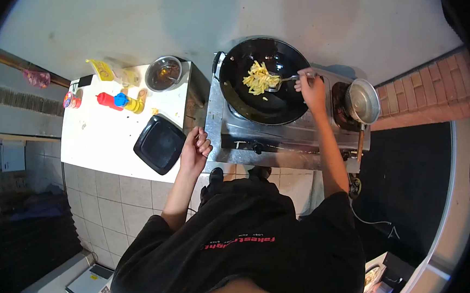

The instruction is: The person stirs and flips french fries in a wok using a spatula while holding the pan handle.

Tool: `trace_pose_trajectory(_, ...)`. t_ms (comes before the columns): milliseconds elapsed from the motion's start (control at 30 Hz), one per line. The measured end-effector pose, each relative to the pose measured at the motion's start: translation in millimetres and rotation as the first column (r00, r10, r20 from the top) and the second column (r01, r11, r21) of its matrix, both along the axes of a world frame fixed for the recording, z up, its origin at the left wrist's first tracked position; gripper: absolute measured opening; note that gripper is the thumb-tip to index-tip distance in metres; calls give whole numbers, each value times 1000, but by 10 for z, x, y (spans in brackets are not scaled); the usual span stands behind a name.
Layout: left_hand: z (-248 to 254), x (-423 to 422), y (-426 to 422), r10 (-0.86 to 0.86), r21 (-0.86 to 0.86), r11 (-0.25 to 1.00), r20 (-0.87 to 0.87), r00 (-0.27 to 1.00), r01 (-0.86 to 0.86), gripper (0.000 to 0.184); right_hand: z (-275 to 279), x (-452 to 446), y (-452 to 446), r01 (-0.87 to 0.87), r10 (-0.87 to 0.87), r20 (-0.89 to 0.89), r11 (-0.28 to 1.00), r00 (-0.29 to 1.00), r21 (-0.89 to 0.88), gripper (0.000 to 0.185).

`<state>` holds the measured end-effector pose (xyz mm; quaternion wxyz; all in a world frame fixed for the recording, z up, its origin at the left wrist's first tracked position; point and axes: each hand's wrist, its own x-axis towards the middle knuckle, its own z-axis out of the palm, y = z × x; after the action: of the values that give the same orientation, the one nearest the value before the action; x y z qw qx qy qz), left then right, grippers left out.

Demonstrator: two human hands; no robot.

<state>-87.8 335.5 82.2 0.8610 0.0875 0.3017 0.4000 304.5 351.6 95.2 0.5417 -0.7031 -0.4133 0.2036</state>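
Observation:
A large black wok (243, 104) rests on the metal stove (295, 135). Yellow cut strips of food (258, 80) lie in the middle of the wok. My right hand (311, 89) is closed round the handle of a metal spatula (276, 83), whose blade touches the strips at their right side. Near the stove's left front edge, my left hand (196, 146) hangs in the air with its fingers curled. Whether anything is inside those fingers is too small to tell. A black square plate (160, 144) lies just left of that hand.
At left, a white table (98, 148) holds a bowl of dark liquid (164, 74), a red bottle (107, 100), a yellow bottle with a blue cap (129, 102) and a yellow packet (103, 70). A metal saucepan (363, 101) sits on the stove's right side, its handle toward me.

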Motion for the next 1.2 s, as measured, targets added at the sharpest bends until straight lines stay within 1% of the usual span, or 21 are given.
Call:
trace_pose_trajectory(33,27,20,-17,14,9,1000,-9,1000,-14,20,-92,6,-16,0,5,-100,999,995,43,19)
trace_pose_trajectory(67,44,37,-30,23,15,1000,-9,1000,-23,20,-178,24,-15,-9,14,-101,999,995,49,19)
trace_pose_trajectory(133,62,73,-73,30,-5,1000,-8,1000,-30,20,-191,-10,-55,-14,27,-178,997,984,71,22)
trace_pose_trajectory(167,67,97,-87,29,-1,1000,-10,1000,-29,20,-177,13,-68,-51,56,-87,997,995,51,23)
trace_pose_trajectory(200,68,118,-96,24,-2,1000,-14,1000,-24,19,-76,-21,-79,-47,52,-90,997,995,55,23)
trace_pose_trajectory(300,55,196,-60,-8,13,1000,-14,1000,8,19,309,-234,-102,-90,74,140,989,987,116,15)
trace_pose_trajectory(333,57,211,-68,-23,17,1000,-8,1000,24,19,420,-279,-123,-143,123,266,988,956,58,13)
trace_pose_trajectory(400,79,260,-32,-43,12,999,6,999,43,19,660,-484,-209,-276,175,476,949,862,152,12)
trace_pose_trajectory(467,121,292,10,-58,13,998,16,998,57,19,743,-632,-317,-361,330,471,932,818,-26,14)
trace_pose_trajectory(533,171,305,45,-58,21,998,14,998,57,19,703,-734,-395,-418,342,621,908,705,-26,16)
trace_pose_trajectory(567,176,298,63,-59,34,998,18,998,58,19,715,-777,-435,-453,365,665,891,652,-46,18)
trace_pose_trajectory(600,169,286,73,-59,45,997,22,998,58,19,723,-803,-481,-452,366,667,891,648,-50,18)
trace_pose_trajectory(667,113,256,86,-64,49,997,36,997,62,20,736,-845,-573,-510,417,732,853,539,-110,22)
trace_pose_trajectory(700,91,246,86,-70,41,997,41,997,68,20,752,-852,-622,-525,435,752,839,496,-139,27)
trace_pose_trajectory(800,71,235,95,-79,30,997,47,996,78,20,863,-902,-717,-536,425,779,833,460,-137,27)
trace_pose_trajectory(933,82,216,81,-51,22,999,75,996,50,19,927,-931,-777,-504,403,773,855,490,-126,24)
trace_pose_trajectory(1000,77,184,68,-34,19,999,76,997,33,19,894,-955,-804,-469,423,691,872,586,-137,21)
trace_pose_trajectory(1033,79,170,65,-26,7,1000,64,998,26,19,840,-948,-794,-475,427,691,869,583,-137,21)
trace_pose_trajectory(1100,78,132,64,-16,-4,1000,47,999,16,19,703,-919,-776,-465,458,613,870,644,-162,19)
trace_pose_trajectory(1133,69,113,62,-22,9,1000,44,999,22,19,674,-887,-761,-468,460,611,869,645,-160,19)
trace_pose_trajectory(1200,63,96,58,-27,24,999,40,999,26,19,659,-826,-722,-386,388,672,908,632,-161,18)
